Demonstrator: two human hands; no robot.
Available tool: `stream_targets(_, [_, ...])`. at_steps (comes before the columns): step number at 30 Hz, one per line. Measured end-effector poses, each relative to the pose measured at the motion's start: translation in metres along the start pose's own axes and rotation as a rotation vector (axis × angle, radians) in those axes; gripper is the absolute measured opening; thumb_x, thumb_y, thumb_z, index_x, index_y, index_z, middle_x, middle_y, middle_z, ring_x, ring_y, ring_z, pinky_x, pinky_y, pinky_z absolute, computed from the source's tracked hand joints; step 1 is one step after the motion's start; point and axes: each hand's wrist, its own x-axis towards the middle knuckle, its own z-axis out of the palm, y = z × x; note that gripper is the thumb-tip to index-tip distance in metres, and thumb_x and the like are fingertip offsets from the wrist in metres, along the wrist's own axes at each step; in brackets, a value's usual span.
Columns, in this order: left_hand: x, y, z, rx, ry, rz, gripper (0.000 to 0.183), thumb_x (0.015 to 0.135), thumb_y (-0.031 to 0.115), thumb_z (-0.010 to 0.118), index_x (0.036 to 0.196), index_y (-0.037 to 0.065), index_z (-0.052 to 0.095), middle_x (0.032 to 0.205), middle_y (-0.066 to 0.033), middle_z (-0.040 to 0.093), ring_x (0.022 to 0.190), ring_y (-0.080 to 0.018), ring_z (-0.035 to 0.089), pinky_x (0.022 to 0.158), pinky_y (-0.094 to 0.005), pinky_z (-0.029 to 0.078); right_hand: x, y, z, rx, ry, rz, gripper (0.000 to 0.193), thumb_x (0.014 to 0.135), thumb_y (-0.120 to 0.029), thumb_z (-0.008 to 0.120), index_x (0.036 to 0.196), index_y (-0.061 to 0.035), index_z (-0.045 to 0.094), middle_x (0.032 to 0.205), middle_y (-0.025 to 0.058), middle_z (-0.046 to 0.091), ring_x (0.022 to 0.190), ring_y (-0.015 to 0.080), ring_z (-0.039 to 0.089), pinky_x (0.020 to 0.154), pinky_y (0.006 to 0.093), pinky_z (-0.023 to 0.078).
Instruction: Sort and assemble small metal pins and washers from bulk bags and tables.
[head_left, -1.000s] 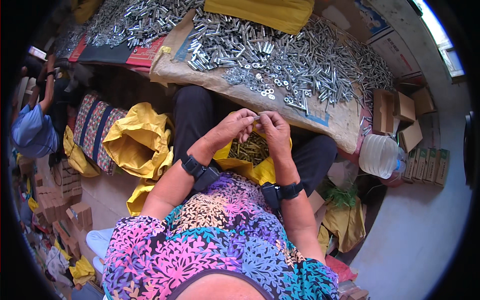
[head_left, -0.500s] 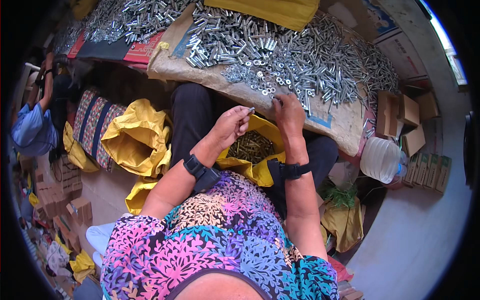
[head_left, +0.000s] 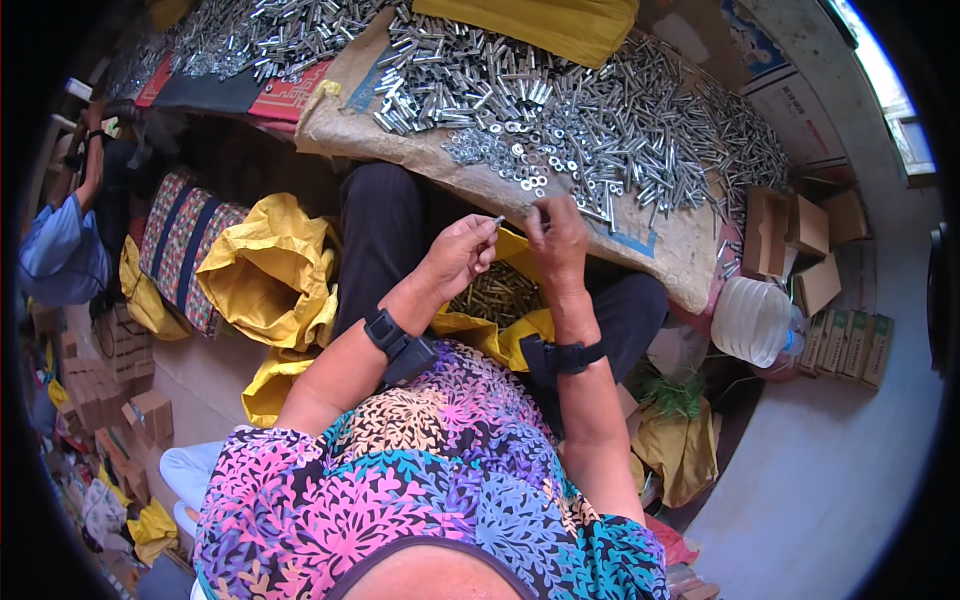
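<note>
My left hand (head_left: 462, 252) pinches a small silvery bolt (head_left: 499, 220) between thumb and fingertips, its end poking out toward the right. Close beside it, my right hand (head_left: 560, 238) is held with fingers drawn together, slightly blurred; whatever they hold is hidden. Both hands are above an open yellow sack (head_left: 525, 330) between my knees, with many metal bolts (head_left: 497, 298) inside. Just beyond the right hand, loose washers (head_left: 528, 182) lie on the table's near edge. Behind them spreads a wide heap of metal bolts and sleeves (head_left: 600, 120).
Another open yellow sack (head_left: 265, 265) stands left of my knee, next to a checked bag (head_left: 185, 245). At the right are open cardboard boxes (head_left: 768, 232) and a clear plastic jug (head_left: 750, 322). A person in a blue sleeve (head_left: 65, 255) is at far left.
My right hand has drawn back from the washers at the table edge, toward me and slightly left, nearer the left hand. The left hand keeps its pinch on the bolt.
</note>
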Motion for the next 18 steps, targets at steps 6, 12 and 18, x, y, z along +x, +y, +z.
stream_targets(6, [0.0,0.0,0.0,0.017,-0.006,0.004,0.013,0.096,0.022,0.053,0.096,0.008,0.053,0.073,0.0017,0.05,0.056,-0.0062,0.046,0.046,-0.0176,0.036,-0.013,-0.03,0.007,0.216,-0.075,0.001,0.011,0.078,-0.002,0.063,0.086,-0.0058,0.057,0.079,0.0127,0.055,0.069,0.0334,0.059,0.059,0.0398,0.048])
stream_targets(12, [0.0,0.001,-0.002,-0.026,-0.025,-0.004,0.014,0.097,0.023,0.051,0.094,0.009,0.052,0.074,0.0024,0.049,0.056,-0.0058,0.046,0.046,-0.0179,0.036,-0.017,-0.031,0.009,0.267,-0.088,-0.032,0.014,0.078,-0.002,0.065,0.09,-0.007,0.061,0.082,0.011,0.057,0.07,0.0298,0.06,0.061,0.0361,0.049])
stream_targets(18, [0.004,0.009,-0.009,-0.12,-0.048,0.015,0.011,0.097,0.021,0.05,0.094,0.01,0.052,0.077,0.0016,0.05,0.058,-0.0075,0.043,0.049,-0.0187,0.035,0.005,-0.023,0.008,0.118,-0.064,-0.05,0.014,0.077,-0.009,0.069,0.09,-0.0116,0.065,0.078,0.0079,0.055,0.071,0.0282,0.058,0.06,0.0375,0.047])
